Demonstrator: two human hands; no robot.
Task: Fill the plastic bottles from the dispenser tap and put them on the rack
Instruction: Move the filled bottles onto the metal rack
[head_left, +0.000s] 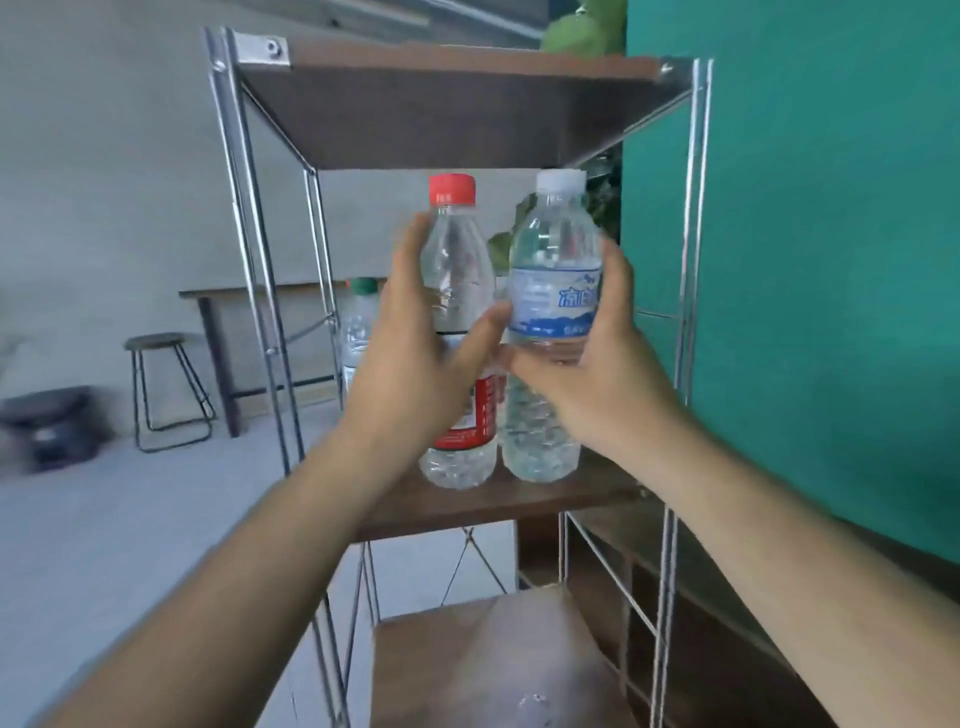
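Head view: you face a metal rack (244, 182) with brown shelves.
Your left hand (415, 358): wrapped round the red-capped bottle (457, 270), thumb across its front.
Your right hand (587, 369): wrapped round the white-capped bottle (556, 244), thumb under its blue label.
Both bottles: upright, side by side, bases on the middle shelf (519, 504), water inside.
Green-capped bottle (358, 327): farther back on the left, partly hidden by your left hand.
Stool (156, 343): far left, on the floor.
Teal wall (805, 260): right of the rack.
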